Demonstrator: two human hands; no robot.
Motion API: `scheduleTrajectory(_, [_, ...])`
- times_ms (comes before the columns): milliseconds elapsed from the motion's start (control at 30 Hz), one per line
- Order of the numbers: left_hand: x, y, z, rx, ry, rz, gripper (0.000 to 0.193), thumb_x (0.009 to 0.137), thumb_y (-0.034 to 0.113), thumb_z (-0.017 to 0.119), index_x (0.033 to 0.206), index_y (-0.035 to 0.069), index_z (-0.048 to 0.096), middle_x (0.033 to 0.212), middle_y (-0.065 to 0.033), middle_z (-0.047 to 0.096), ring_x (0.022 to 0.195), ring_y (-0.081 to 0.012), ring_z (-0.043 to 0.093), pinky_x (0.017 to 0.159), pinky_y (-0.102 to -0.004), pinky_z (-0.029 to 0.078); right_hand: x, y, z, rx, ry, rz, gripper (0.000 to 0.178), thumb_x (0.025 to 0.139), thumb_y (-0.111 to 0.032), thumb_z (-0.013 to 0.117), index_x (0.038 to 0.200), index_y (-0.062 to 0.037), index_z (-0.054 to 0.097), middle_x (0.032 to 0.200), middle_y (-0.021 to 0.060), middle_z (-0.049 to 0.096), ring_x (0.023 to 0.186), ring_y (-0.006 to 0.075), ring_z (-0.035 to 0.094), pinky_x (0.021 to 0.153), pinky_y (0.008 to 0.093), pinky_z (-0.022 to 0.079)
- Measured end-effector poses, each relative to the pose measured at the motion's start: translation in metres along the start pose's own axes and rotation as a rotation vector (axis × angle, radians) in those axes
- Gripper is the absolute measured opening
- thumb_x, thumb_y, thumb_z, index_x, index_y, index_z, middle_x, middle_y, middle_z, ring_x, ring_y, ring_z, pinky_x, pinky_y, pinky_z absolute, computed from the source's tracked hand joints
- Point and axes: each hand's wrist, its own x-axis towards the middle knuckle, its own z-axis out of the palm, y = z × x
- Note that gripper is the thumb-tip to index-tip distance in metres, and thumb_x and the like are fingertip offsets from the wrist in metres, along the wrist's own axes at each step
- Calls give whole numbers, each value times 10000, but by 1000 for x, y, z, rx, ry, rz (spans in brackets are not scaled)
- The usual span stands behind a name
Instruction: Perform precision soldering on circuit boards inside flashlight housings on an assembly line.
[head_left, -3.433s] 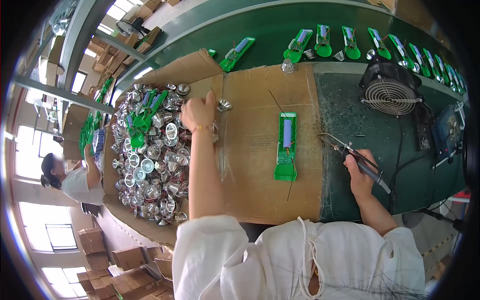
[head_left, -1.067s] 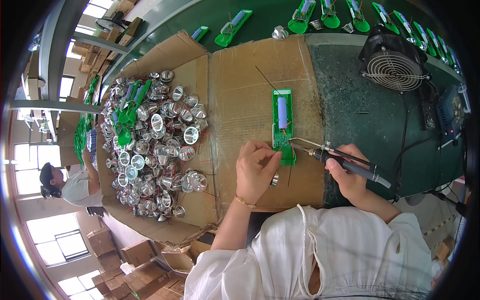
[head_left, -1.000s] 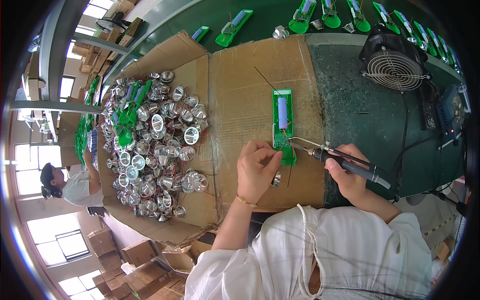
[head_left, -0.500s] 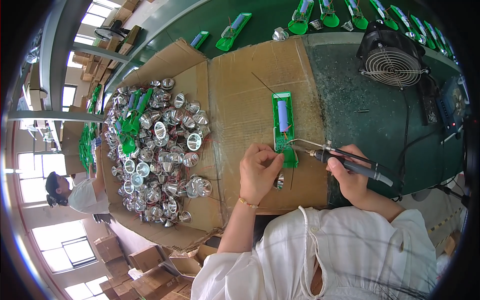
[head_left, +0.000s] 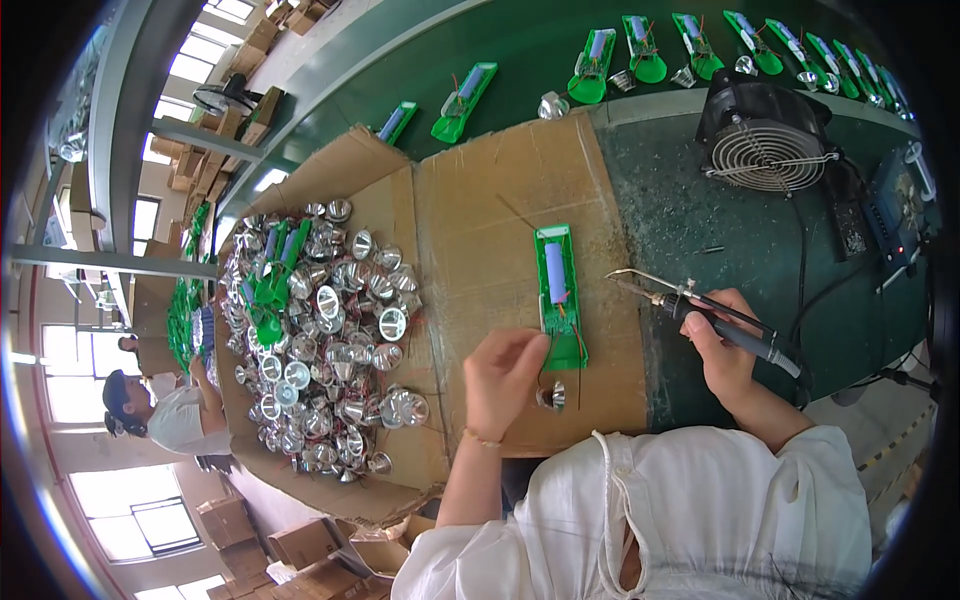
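Note:
A long green plastic housing [head_left: 574,350] lies on the cardboard, with a blue cylindrical battery [head_left: 556,275], a small circuit board and thin wires in it. At the housing's lower left edge, my left hand [head_left: 503,378] has thumb and fingers pinched together; whatever is between them is hidden. Just below sits a small silver reflector [head_left: 557,396], partly behind that hand. My right hand [head_left: 728,352] is wrapped round a soldering iron [head_left: 742,341] with a thin feed tube fixed along it. The iron's tip is right of the housing, apart from it.
Left of the cardboard sheet [head_left: 480,230], a cardboard box [head_left: 425,450] holds many silver reflectors [head_left: 340,355] and a few green housings [head_left: 268,290]. A black fan [head_left: 765,150] and a blue soldering station [head_left: 893,215] stand at right. Several housings line the far side. Another person [head_left: 175,420] works at left.
The soldering iron has drawn away from the circuit board to the right. My left hand remains at the housing's lower left side. The whole view has shifted slightly.

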Motion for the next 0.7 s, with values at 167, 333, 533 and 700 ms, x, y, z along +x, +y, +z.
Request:
scheduleTrajectory(167, [16, 13, -3, 572, -190, 150, 132, 772, 113, 623, 742, -11, 656, 587, -77, 637, 524, -94, 593, 505, -253, 469, 8, 11, -11, -16, 73, 62, 136, 816, -88, 642, 882, -9, 552, 684, 40, 603, 590, 54, 524, 523, 195, 406])
scheduleTrajectory(333, [122, 69, 15, 695, -161, 257, 229, 779, 176, 547, 683, 5, 666, 548, -85, 623, 509, -133, 611, 536, -293, 493, 11, 11, -11, -26, 97, 105, 135, 801, -79, 651, 862, -10, 553, 678, 35, 602, 592, 64, 533, 542, 205, 424])
scheduleTrajectory(533, [311, 95, 1, 335, 337, 511, 379, 764, 234, 699, 1049, 4, 606, 976, -115, 639, 861, -197, 612, 694, -311, 504, 13, 16, -5, 7, 88, 123, 132, 793, -56, 653, 861, -5, 552, 677, 34, 600, 598, 61, 536, 545, 205, 429])
scheduleTrajectory(700, [313, 95, 1, 1140, 131, 347, 510, 615, 350, 721, 1039, 92, 603, 952, -152, 650, 921, -292, 615, 833, -375, 472, 13, 11, -9, 36, 109, 202, 124, 791, -38, 647, 859, -8, 548, 686, 39, 607, 599, 61, 539, 543, 208, 432])
